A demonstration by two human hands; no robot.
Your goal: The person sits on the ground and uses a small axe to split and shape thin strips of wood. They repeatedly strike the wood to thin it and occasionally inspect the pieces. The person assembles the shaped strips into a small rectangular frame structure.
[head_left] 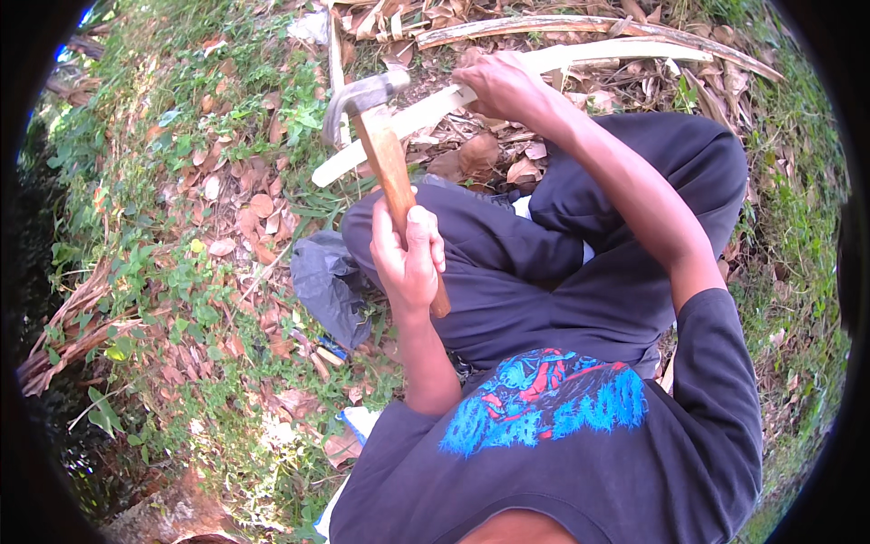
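Observation:
My left hand is closed round the wooden handle of a claw hammer, which it holds upright above my left knee. The grey metal head is at the top, in front of a pale wooden strip. My right hand is closed on that strip farther up, with the arm stretched forward across my right leg. The strip slants from the left up to the far right. Whether my right fingers also hold something small cannot be made out.
Long curved wood pieces lie at the far side among dry leaves. A dark plastic bag is beside my left knee, with small hand tools near it. My crossed legs take up the middle. A brown log shows at the lower left.

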